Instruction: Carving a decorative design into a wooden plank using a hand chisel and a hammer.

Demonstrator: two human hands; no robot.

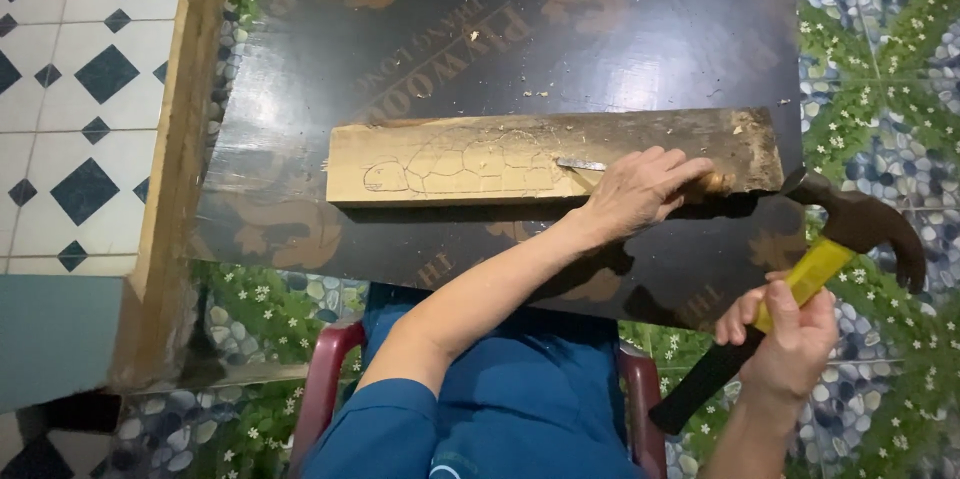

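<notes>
The left arm is stretched forward and to the right from a blue sleeve, the forearm bare. The left hand (pixel 640 189) is laid palm down, its fingers curled and closed around a tool, the knuckles turned upward. The right hand (pixel 790 334) is held lower, nearer the body, at the right edge of the view. Its fingers are wrapped in a closed fist about a handle, the thumb pressed along the top.

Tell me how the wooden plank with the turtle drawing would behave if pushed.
The plank looks stiff and flat, so it would probably slide, not roll. The glossy dark board under it may let it slip. The left hand pressing a chisel likely steadies it.
</notes>
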